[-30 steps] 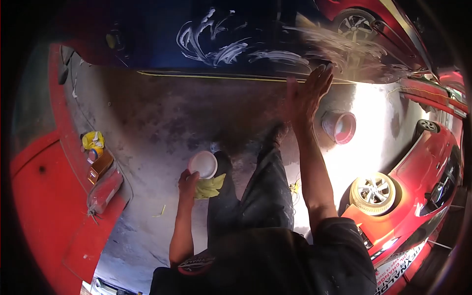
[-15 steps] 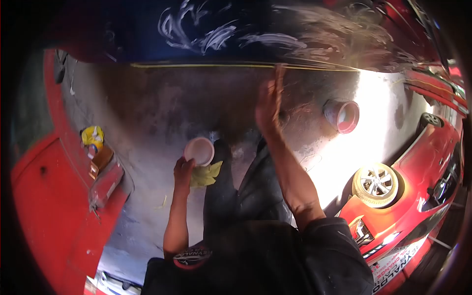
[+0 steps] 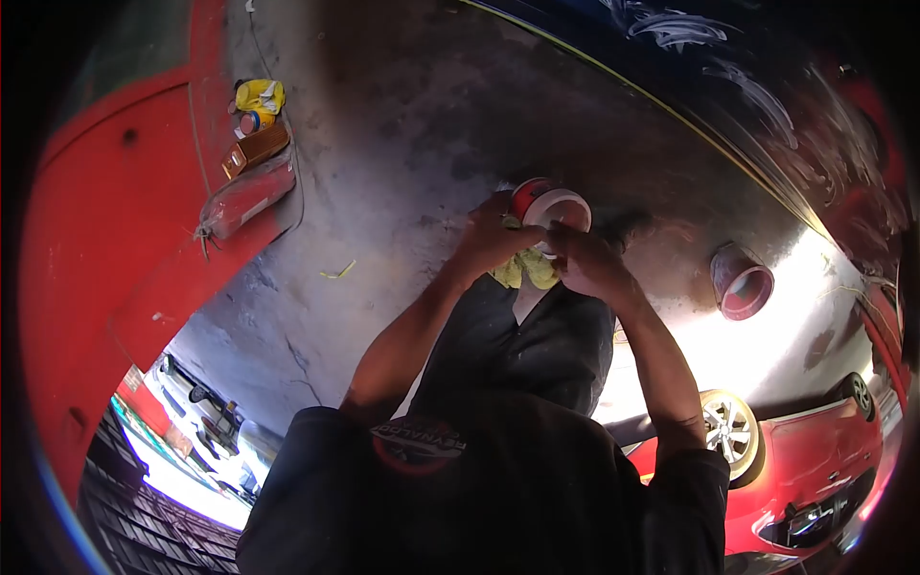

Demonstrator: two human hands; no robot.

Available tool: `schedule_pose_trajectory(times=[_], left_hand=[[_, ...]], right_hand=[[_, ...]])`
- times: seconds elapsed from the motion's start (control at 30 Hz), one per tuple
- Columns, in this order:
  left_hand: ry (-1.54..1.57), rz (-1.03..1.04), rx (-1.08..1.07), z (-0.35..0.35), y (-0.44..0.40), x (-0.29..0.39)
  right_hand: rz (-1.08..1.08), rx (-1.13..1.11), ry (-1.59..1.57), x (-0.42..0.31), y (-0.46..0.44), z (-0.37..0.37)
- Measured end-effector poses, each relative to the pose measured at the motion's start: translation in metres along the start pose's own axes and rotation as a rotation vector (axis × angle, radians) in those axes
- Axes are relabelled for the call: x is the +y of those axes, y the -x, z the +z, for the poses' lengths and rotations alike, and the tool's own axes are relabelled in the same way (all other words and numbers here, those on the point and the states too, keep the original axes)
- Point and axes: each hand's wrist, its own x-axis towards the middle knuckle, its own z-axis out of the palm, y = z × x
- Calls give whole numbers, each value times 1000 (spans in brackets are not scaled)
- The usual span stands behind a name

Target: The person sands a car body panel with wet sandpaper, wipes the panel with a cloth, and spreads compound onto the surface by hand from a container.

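Note:
A round red tub with a pale rim [image 3: 563, 198] is held in front of my knees, its mouth tilted toward me. My left hand [image 3: 491, 238] is closed on its left side. A crumpled yellow-green cloth [image 3: 525, 269] hangs just beneath that hand and the tub. On the near right side, my right hand [image 3: 586, 259] has its fingers bent over the tub's rim. Its fingertips partly disappear at the mouth, and whether they also hold something small I cannot make out.
A dark car panel [image 3: 757, 105] with white smears runs along the upper right. A reddish bucket [image 3: 743, 286] stands on the concrete floor [image 3: 383, 144]. At left are a red panel [image 3: 115, 230], a brown box [image 3: 256, 149] and yellow packaging [image 3: 260, 96]. A red car [image 3: 805, 460] lies lower right.
My view has turned left and away from the dark panel. My right hand has come down from the panel's lower edge to the tub, which my left hand has brought in front of my knees.

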Motion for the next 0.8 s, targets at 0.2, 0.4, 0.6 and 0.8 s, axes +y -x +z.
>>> schedule_pose_trajectory(times=[0.2,0.4,0.6,0.8], left_hand=[[57,-94,-88,12,-8,-16],[414,-157,-124,3,-12,-6],[389,-159,-77,-6,-18,0],[403,-157,-47,-7,-18,-13]], right_hand=[[-49,63,215,-53,21,-20],[68,712,-689,-100,49,-79],[-85,1454,382,-104,-7,-142],[-81,1496,758,-118,-35,-109]])
